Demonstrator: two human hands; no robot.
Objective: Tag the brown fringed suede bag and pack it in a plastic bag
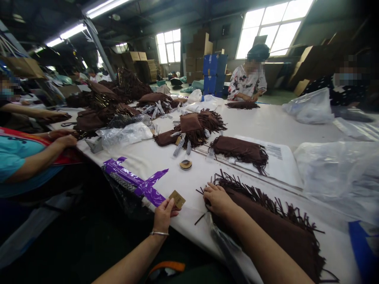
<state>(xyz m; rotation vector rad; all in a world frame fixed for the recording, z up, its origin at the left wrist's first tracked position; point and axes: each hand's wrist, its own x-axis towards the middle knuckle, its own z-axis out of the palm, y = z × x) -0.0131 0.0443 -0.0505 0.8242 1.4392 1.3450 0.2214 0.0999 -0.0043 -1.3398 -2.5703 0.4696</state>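
Observation:
My left hand (164,215), with a bangle on its wrist, pinches a small tan card tag (177,199) between thumb and fingers at the table's near edge. My right hand (218,199) is closed over the left end of a fringed brown bag (272,225), its fingertips curled round and partly hidden. That bag lies flat, its fringe spread along the far side. Below the right hand, a clear plastic-wrapped strip (219,232) hangs over the edge. A second fringed brown bag (239,150) lies beyond, on white plastic packaging.
Purple tape (139,181) runs along the table edge. A small round dish (185,164) sits mid-table. More brown bags (192,124) are heaped farther off. Clear plastic bags (340,173) lie at right. Co-workers stand at left and across the table, one in a floral shirt (239,81).

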